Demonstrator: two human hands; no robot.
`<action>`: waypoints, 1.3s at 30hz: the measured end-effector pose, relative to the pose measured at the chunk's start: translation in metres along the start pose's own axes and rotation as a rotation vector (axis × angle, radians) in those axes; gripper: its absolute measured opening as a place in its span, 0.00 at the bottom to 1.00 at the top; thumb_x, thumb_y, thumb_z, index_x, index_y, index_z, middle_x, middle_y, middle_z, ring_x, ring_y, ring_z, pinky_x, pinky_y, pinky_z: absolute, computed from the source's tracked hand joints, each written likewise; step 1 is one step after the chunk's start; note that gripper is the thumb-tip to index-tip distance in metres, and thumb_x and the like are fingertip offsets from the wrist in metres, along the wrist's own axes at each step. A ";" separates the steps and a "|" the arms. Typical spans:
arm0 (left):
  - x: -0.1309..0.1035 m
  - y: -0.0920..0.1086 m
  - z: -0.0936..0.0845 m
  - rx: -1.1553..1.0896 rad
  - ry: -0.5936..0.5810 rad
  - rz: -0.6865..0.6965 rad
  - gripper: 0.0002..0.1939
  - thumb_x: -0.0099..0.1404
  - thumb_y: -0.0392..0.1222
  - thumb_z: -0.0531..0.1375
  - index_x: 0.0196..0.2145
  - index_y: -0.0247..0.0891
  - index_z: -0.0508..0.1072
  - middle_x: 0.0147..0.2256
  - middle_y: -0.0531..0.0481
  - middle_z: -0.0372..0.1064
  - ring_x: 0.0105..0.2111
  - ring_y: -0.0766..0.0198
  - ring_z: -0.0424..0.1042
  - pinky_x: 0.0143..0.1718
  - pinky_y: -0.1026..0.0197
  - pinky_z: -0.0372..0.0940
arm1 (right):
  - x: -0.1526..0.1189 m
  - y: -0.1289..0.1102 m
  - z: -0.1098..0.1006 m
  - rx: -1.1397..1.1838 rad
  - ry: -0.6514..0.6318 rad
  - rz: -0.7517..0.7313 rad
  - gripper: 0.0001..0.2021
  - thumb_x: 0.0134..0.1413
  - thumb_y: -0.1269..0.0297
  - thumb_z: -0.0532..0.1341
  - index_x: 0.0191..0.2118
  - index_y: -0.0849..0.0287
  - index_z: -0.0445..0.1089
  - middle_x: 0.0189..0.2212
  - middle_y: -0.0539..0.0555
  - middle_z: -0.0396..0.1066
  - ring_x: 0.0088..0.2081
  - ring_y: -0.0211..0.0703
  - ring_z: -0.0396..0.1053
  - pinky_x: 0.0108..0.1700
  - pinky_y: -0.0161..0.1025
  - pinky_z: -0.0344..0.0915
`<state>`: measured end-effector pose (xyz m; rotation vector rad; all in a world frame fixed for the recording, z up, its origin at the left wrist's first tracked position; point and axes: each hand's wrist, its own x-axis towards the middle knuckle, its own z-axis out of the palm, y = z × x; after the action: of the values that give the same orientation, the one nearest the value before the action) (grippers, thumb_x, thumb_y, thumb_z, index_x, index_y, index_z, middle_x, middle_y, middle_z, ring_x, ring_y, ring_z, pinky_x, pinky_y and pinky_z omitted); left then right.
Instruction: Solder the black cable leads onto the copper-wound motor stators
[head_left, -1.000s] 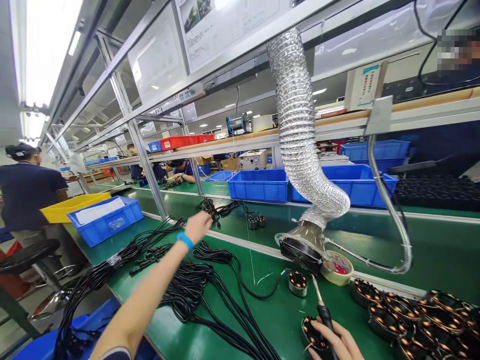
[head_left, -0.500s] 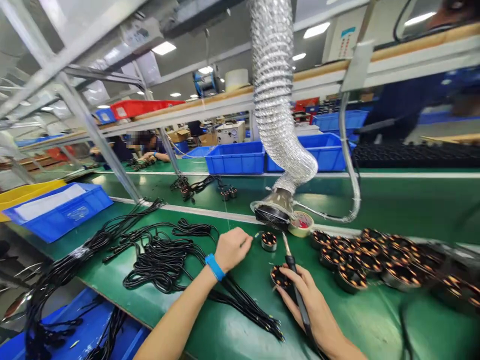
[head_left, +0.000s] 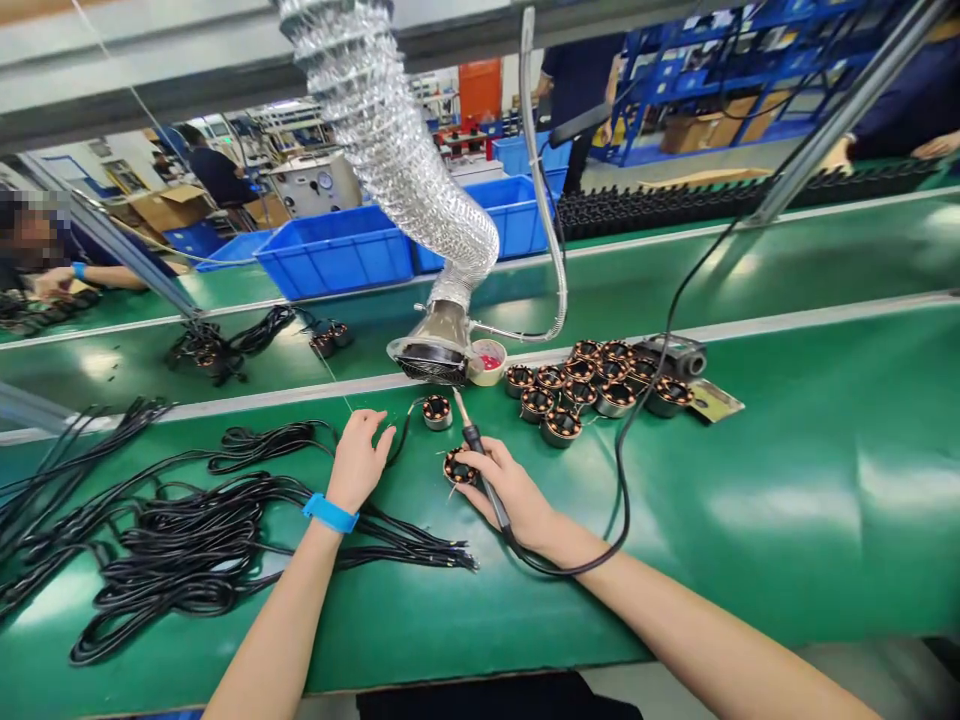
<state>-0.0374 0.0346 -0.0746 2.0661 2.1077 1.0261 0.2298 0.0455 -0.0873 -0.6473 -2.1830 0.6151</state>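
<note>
My left hand (head_left: pixel 361 462), with a blue wristband, is closed with curled fingers on a thin solder wire (head_left: pixel 341 388) that runs down to it from above. A black cable end (head_left: pixel 403 432) reaches from beside this hand to a copper-wound motor stator (head_left: pixel 437 412) standing on the bench. My right hand (head_left: pixel 510 490) grips a soldering iron (head_left: pixel 474 440), its tip up near that stator. The same hand's thumb and fingers also hold a second stator (head_left: pixel 459 467) low over the green surface. Below my left hand lies a bundle of black cables (head_left: pixel 405 545) with bared ends.
A fume hood (head_left: pixel 435 345) on a silver duct hangs just behind the stator. Beside it sits a tape roll (head_left: pixel 487 362). Several stators (head_left: pixel 577 392) cluster to the right, and the iron's cord (head_left: pixel 621 480) loops over my right forearm. Coiled black cables (head_left: pixel 187 540) cover the left.
The view has turned right and down, bringing the stator cluster fully in sight. My right hand still holds the iron and a stator; my left hand stays near the standing stator.
</note>
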 end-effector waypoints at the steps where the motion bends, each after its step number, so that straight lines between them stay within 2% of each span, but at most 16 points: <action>1: 0.001 -0.003 0.003 0.002 -0.038 -0.007 0.11 0.67 0.43 0.55 0.38 0.37 0.74 0.42 0.43 0.68 0.43 0.54 0.70 0.48 0.52 0.66 | 0.000 0.000 0.000 0.001 0.001 0.005 0.20 0.60 0.70 0.60 0.57 0.52 0.60 0.49 0.58 0.61 0.49 0.45 0.69 0.51 0.45 0.71; 4: -0.001 -0.001 -0.001 -0.134 -0.042 -0.053 0.12 0.68 0.43 0.53 0.32 0.37 0.73 0.39 0.44 0.69 0.37 0.58 0.71 0.43 0.56 0.68 | 0.000 0.000 0.000 0.008 0.022 0.014 0.21 0.59 0.69 0.61 0.57 0.53 0.59 0.50 0.59 0.61 0.48 0.45 0.70 0.51 0.44 0.71; 7: -0.009 0.022 -0.012 -0.344 0.061 -0.164 0.13 0.69 0.46 0.51 0.38 0.38 0.72 0.32 0.49 0.69 0.26 0.66 0.67 0.29 0.63 0.64 | -0.001 0.000 0.002 0.013 0.031 0.024 0.21 0.59 0.68 0.61 0.57 0.52 0.59 0.50 0.58 0.60 0.48 0.45 0.70 0.51 0.45 0.71; 8: -0.013 0.033 -0.015 -0.389 0.050 -0.192 0.13 0.69 0.47 0.52 0.38 0.38 0.73 0.29 0.51 0.68 0.23 0.67 0.65 0.26 0.64 0.62 | -0.001 0.000 0.003 0.015 0.026 0.028 0.21 0.59 0.68 0.61 0.57 0.52 0.59 0.50 0.58 0.61 0.48 0.45 0.69 0.51 0.45 0.71; 11: -0.025 0.065 -0.011 -0.411 -0.154 -0.226 0.15 0.63 0.52 0.59 0.26 0.38 0.71 0.19 0.56 0.58 0.20 0.68 0.57 0.21 0.66 0.53 | 0.000 0.001 0.004 0.035 0.007 0.035 0.21 0.61 0.68 0.60 0.58 0.52 0.58 0.50 0.58 0.60 0.49 0.45 0.69 0.51 0.44 0.70; 14: -0.029 0.084 0.002 -0.369 -0.318 -0.267 0.21 0.60 0.54 0.60 0.18 0.37 0.64 0.16 0.58 0.50 0.18 0.70 0.50 0.20 0.65 0.46 | 0.000 0.001 0.004 0.047 0.015 0.031 0.20 0.61 0.68 0.59 0.58 0.53 0.59 0.51 0.58 0.60 0.49 0.44 0.68 0.52 0.43 0.70; 16: -0.027 0.087 0.006 -0.386 -0.343 -0.311 0.22 0.61 0.53 0.58 0.17 0.37 0.63 0.16 0.57 0.49 0.19 0.70 0.49 0.20 0.65 0.45 | 0.001 0.001 0.004 0.041 0.015 0.025 0.20 0.61 0.69 0.59 0.58 0.53 0.59 0.51 0.58 0.59 0.49 0.44 0.68 0.51 0.42 0.69; 19: -0.023 0.085 0.001 -0.458 -0.412 -0.373 0.18 0.60 0.47 0.56 0.16 0.36 0.63 0.16 0.57 0.51 0.19 0.70 0.50 0.21 0.66 0.46 | 0.001 0.001 0.003 0.034 0.014 0.021 0.20 0.60 0.68 0.60 0.57 0.55 0.60 0.50 0.59 0.60 0.48 0.44 0.67 0.50 0.42 0.69; 22: -0.022 0.081 -0.011 -0.575 -0.592 -0.471 0.15 0.57 0.44 0.57 0.17 0.35 0.65 0.15 0.57 0.50 0.18 0.71 0.47 0.20 0.67 0.42 | 0.001 0.001 0.002 0.032 0.020 0.021 0.20 0.60 0.67 0.61 0.56 0.56 0.61 0.48 0.59 0.61 0.47 0.44 0.67 0.49 0.42 0.69; 25: -0.024 0.080 -0.016 -0.808 -0.765 -0.600 0.15 0.58 0.48 0.60 0.22 0.33 0.70 0.16 0.59 0.49 0.18 0.73 0.43 0.18 0.68 0.37 | 0.000 -0.001 0.001 0.017 0.018 0.028 0.20 0.59 0.67 0.61 0.56 0.57 0.62 0.48 0.59 0.61 0.47 0.43 0.66 0.50 0.40 0.68; 28: -0.029 0.079 -0.009 -1.059 -0.684 -0.734 0.18 0.52 0.52 0.68 0.29 0.32 0.75 0.17 0.60 0.48 0.18 0.75 0.41 0.17 0.70 0.38 | -0.002 -0.003 0.000 -0.028 0.011 0.024 0.18 0.60 0.63 0.61 0.55 0.58 0.63 0.48 0.59 0.61 0.46 0.42 0.66 0.49 0.38 0.68; 31: -0.034 0.072 0.004 -1.086 -0.561 -0.821 0.21 0.47 0.54 0.71 0.33 0.35 0.78 0.17 0.59 0.51 0.17 0.74 0.46 0.16 0.70 0.46 | -0.004 -0.001 0.001 -0.111 0.018 0.024 0.18 0.61 0.57 0.60 0.54 0.58 0.64 0.47 0.58 0.62 0.45 0.40 0.66 0.48 0.35 0.68; 33: -0.035 0.062 0.010 -0.949 -0.554 -0.803 0.24 0.45 0.58 0.70 0.34 0.37 0.80 0.17 0.56 0.56 0.17 0.70 0.54 0.15 0.69 0.51 | -0.005 0.001 0.003 -0.163 0.011 0.030 0.20 0.61 0.54 0.60 0.54 0.58 0.64 0.48 0.58 0.61 0.45 0.39 0.66 0.48 0.34 0.67; 35: -0.035 0.051 0.013 -0.775 -0.578 -0.722 0.25 0.41 0.61 0.71 0.31 0.38 0.80 0.19 0.52 0.64 0.21 0.63 0.65 0.18 0.66 0.59 | -0.005 0.003 0.004 -0.196 0.004 0.041 0.21 0.61 0.53 0.60 0.55 0.57 0.63 0.49 0.58 0.60 0.46 0.39 0.66 0.48 0.33 0.67; 37: -0.033 0.046 0.012 -0.644 -0.638 -0.584 0.25 0.38 0.61 0.72 0.27 0.38 0.80 0.25 0.48 0.72 0.29 0.57 0.71 0.26 0.63 0.67 | -0.006 0.004 0.003 -0.207 0.009 0.041 0.21 0.61 0.52 0.59 0.55 0.56 0.63 0.49 0.58 0.60 0.46 0.40 0.66 0.48 0.34 0.67; 39: -0.031 0.048 0.007 -0.570 -0.734 -0.401 0.22 0.42 0.61 0.70 0.26 0.39 0.80 0.30 0.47 0.75 0.33 0.55 0.73 0.34 0.62 0.68 | -0.006 0.004 0.003 -0.186 0.025 0.027 0.21 0.61 0.52 0.60 0.55 0.57 0.64 0.49 0.58 0.60 0.46 0.40 0.66 0.47 0.34 0.68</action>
<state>0.0121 0.0053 -0.0713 1.3655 1.5178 0.5766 0.2320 0.0445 -0.0944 -0.7784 -2.2281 0.4176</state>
